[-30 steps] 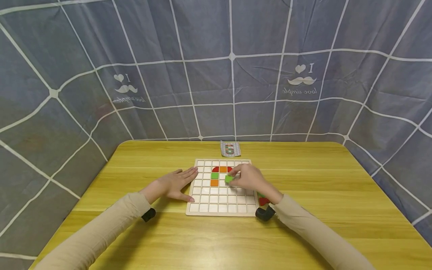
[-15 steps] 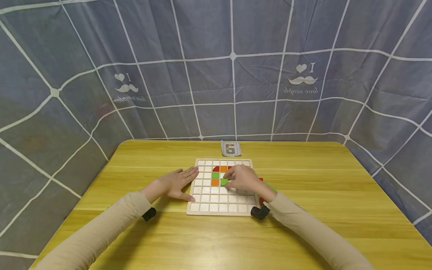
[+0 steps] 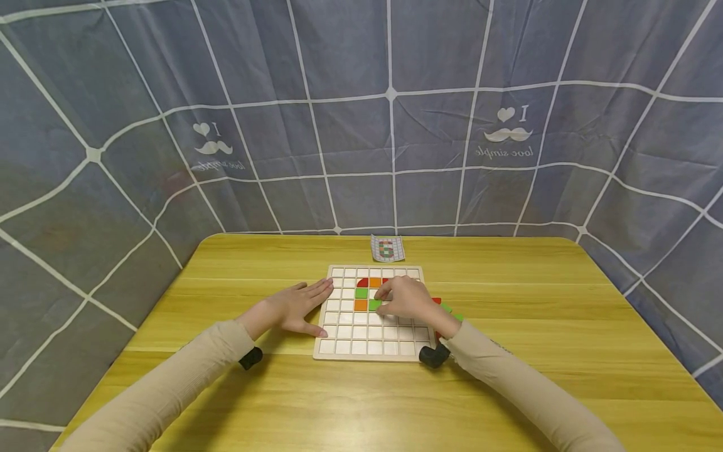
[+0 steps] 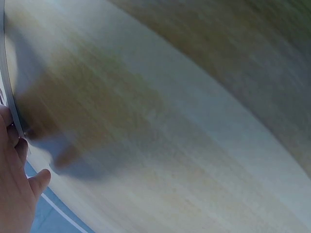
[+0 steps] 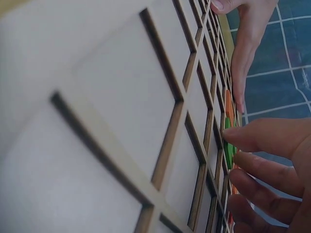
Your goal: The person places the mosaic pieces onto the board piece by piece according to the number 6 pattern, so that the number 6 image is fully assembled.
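Note:
A white gridded board (image 3: pixel 351 332) with a pale wooden frame lies on the table in the head view. My right hand (image 3: pixel 411 297) pinches a green square tile (image 3: pixel 374 305) between thumb and index finger, at a cell of the board just right of an orange tile (image 3: pixel 360 305). In the right wrist view the thumb and index finger are at the edges of this green tile (image 5: pixel 228 144). Another green tile (image 3: pixel 361 293), a red rounded tile (image 3: pixel 363 283) and an orange tile (image 3: pixel 375 282) sit in cells above. My left hand (image 3: pixel 294 309) rests with fingers extended against the board's left edge.
Behind the board lies a small printed card (image 3: pixel 387 249) with a coloured grid pattern. Loose red and green tiles (image 3: pixel 446 308) lie right of the board, partly hidden by my right forearm. A grey curtain (image 3: pixel 361 201) with white lines stands behind the table (image 3: pixel 508 276).
My right hand has moved slightly left and down, taking the green tile from above the board to the cell beside the orange tile. The left hand has stayed at the board's edge.

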A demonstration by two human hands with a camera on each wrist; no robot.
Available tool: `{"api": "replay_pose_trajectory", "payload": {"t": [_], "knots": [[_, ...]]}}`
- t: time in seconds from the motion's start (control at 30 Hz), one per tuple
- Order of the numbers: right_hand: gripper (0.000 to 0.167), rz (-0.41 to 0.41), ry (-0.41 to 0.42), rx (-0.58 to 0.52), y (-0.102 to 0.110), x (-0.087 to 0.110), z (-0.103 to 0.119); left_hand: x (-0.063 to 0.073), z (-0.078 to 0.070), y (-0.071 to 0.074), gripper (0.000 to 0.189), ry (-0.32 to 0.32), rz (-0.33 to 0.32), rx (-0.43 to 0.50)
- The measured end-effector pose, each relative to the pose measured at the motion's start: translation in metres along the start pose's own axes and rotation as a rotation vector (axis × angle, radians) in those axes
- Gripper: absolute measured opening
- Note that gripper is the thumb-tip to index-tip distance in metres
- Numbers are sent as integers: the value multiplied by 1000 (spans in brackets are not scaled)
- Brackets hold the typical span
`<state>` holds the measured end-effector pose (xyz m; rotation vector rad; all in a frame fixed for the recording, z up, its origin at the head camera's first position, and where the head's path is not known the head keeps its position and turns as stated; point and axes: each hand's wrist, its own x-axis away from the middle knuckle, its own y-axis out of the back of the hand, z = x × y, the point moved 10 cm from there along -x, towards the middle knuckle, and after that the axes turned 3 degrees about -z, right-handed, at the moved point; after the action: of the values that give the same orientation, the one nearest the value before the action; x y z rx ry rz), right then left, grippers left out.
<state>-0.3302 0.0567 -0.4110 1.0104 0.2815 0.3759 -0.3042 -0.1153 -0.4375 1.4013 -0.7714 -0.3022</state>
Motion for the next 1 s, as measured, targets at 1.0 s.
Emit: {"api": "replay_pose_trajectory", "payload": {"t": [1.0], "knots": [[19,-38,26,-69,14,10,-8,0,-1,2,103,-3,5,-18]]}}
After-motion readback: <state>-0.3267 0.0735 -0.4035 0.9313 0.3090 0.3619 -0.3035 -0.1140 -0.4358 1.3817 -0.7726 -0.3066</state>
